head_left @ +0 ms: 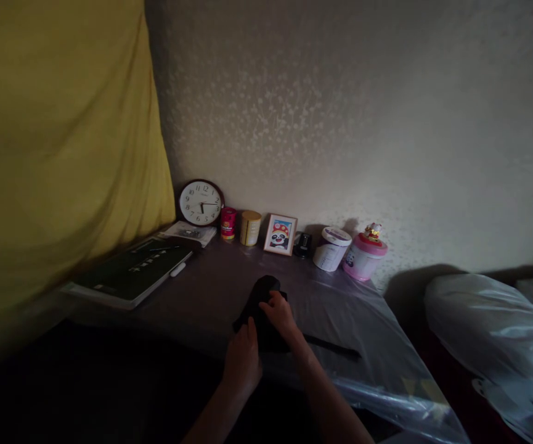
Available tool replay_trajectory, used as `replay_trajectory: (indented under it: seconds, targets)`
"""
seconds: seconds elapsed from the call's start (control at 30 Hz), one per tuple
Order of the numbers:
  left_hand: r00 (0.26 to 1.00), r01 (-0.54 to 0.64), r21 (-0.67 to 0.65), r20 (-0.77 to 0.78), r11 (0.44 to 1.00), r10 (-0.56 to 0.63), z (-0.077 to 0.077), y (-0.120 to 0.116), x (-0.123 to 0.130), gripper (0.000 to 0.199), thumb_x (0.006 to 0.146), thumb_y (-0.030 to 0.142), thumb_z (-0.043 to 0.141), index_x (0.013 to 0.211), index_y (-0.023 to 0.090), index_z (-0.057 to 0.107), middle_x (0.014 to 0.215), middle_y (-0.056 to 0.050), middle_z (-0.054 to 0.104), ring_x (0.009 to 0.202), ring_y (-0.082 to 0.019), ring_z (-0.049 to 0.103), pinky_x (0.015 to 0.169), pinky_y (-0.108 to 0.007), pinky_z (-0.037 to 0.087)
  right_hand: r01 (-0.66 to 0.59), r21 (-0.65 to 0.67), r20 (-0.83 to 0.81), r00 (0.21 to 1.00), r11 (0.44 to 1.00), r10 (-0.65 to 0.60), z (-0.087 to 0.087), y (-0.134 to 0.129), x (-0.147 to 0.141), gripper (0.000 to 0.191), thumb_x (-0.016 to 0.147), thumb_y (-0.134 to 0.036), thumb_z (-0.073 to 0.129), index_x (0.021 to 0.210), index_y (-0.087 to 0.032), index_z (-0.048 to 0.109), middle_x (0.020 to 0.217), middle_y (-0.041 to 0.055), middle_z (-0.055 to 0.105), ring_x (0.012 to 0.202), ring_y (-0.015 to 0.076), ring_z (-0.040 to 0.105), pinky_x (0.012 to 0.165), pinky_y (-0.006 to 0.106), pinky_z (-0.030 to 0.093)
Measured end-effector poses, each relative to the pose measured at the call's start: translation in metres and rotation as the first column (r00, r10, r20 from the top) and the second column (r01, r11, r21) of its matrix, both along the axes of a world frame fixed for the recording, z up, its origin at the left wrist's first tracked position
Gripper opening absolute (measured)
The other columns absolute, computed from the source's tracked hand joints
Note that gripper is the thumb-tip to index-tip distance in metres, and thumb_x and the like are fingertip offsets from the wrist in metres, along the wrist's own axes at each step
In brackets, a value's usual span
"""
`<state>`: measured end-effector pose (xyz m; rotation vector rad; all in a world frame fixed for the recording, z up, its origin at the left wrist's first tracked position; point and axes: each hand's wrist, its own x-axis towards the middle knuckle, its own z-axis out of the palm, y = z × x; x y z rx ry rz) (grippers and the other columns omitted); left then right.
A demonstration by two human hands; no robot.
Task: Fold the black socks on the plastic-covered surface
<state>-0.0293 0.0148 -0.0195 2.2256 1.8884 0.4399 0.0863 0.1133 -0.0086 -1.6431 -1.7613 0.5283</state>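
A black, soft-looking cloth item (265, 286) lies on the table near its front edge; its exact kind is too dark to make out. A thin black strap or strip (335, 348) stretches from it to the right across the tabletop. My left hand (244, 357) is closed on the item's near left edge, fingers pointing away from me. Farther up on its right side, my right hand (279, 313) pinches the fabric between thumb and fingers. Part of the item is hidden beneath both hands and lost in shadow.
Along the wall stand a round clock (201, 203), a red can (228, 224), a yellow canister (250, 229), a panda picture frame (280, 235), a small black object (302, 245) and two tubs (331, 250). A dark book (132, 271) lies left, beside a yellow curtain (72, 135).
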Motion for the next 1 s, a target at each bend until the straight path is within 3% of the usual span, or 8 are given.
replay_trajectory:
  seconds: [0.13,0.3,0.37,0.5,0.63,0.73,0.83,1.0]
  targets:
    - [1.0,-0.019,-0.009,-0.01,1.0,0.019,0.003,-0.001,-0.002,0.068,0.069,0.002,0.045,0.135,0.002,0.025,0.128,-0.021,0.044,0.117,-0.025,0.046,0.095,-0.032,0.036,0.047,-0.039,0.006,0.999,0.998,-0.047,0.008,-0.006,-0.003,0.036,0.073,-0.024,0.062,0.108,-0.016,0.06,0.076,0.004,0.068,0.076,0.0173,0.064,0.064,0.024,0.046]
    - [0.999,-0.052,0.069,-0.01,0.996,0.053,0.004,-0.002,-0.005,0.064,0.067,0.008,0.052,0.129,0.006,0.037,0.146,-0.022,0.015,0.134,-0.033,0.02,0.104,-0.042,0.026,-0.078,-0.093,-0.161,0.985,0.993,0.063,0.012,-0.013,-0.003,0.026,0.082,-0.024,0.049,0.104,-0.015,0.059,0.069,0.0009,0.066,0.057,0.0102,0.061,0.054,0.02,0.046]
    - [0.999,-0.032,0.089,0.0,0.996,0.032,0.002,-0.001,-0.005,0.06,0.066,0.008,0.051,0.125,0.008,0.041,0.145,-0.019,0.023,0.134,-0.031,0.021,0.105,-0.044,0.024,-0.141,-0.131,-0.242,0.964,0.981,0.106,0.01,-0.013,-0.003,0.026,0.081,-0.019,0.046,0.103,-0.016,0.058,0.066,-0.0018,0.064,0.049,0.0074,0.058,0.048,0.018,0.044]
    - [1.0,0.013,0.057,0.022,0.998,-0.015,-0.003,0.001,-0.006,0.061,0.067,0.004,0.045,0.128,0.006,0.037,0.13,-0.016,0.047,0.123,-0.025,0.041,0.102,-0.039,0.031,-0.168,-0.129,-0.268,0.955,0.977,0.129,0.006,-0.013,-0.002,0.028,0.076,-0.013,0.048,0.1,-0.016,0.061,0.067,-0.0019,0.064,0.049,0.0066,0.057,0.049,0.018,0.045]
    - [0.996,0.029,0.054,0.08,0.998,-0.034,-0.002,0.001,-0.005,0.078,0.068,0.002,0.043,0.138,0.004,0.009,0.132,-0.017,0.044,0.118,-0.019,0.046,0.097,-0.029,0.036,-0.174,-0.111,-0.242,0.96,0.978,0.143,0.008,-0.014,-0.002,0.027,0.075,-0.014,0.049,0.097,-0.016,0.063,0.068,-0.0005,0.065,0.051,0.0077,0.058,0.052,0.019,0.045]
    - [0.988,0.052,0.052,0.14,0.997,-0.059,0.001,0.0,-0.005,0.089,0.068,-0.002,0.041,0.139,0.012,-0.011,0.13,-0.014,0.046,0.115,-0.017,0.048,0.093,-0.028,0.038,-0.187,-0.124,-0.24,0.959,0.974,0.154,0.012,-0.015,-0.002,0.027,0.076,-0.016,0.047,0.097,-0.017,0.064,0.069,0.0005,0.066,0.053,0.0089,0.059,0.054,0.02,0.046]
    - [0.994,0.071,0.045,0.084,0.997,-0.074,0.003,-0.002,-0.005,0.087,0.069,-0.003,0.039,0.14,0.02,-0.004,0.132,-0.013,0.042,0.116,-0.019,0.048,0.094,-0.03,0.038,-0.221,-0.133,-0.28,0.943,0.966,0.178,0.014,-0.016,-0.001,0.029,0.078,-0.016,0.043,0.098,-0.015,0.064,0.065,0.0006,0.064,0.054,0.0106,0.059,0.055,0.022,0.047]
    - [0.999,0.048,0.001,0.025,0.999,-0.048,-0.005,-0.002,-0.004,0.078,0.071,-0.001,0.04,0.14,0.015,0.008,0.137,-0.017,0.034,0.122,-0.022,0.041,0.098,-0.032,0.035,-0.234,-0.034,-0.297,0.931,0.972,0.214,0.012,-0.027,0.0,0.029,0.079,-0.019,0.042,0.1,-0.016,0.062,0.075,0.0019,0.066,0.061,0.0112,0.06,0.063,0.024,0.049]
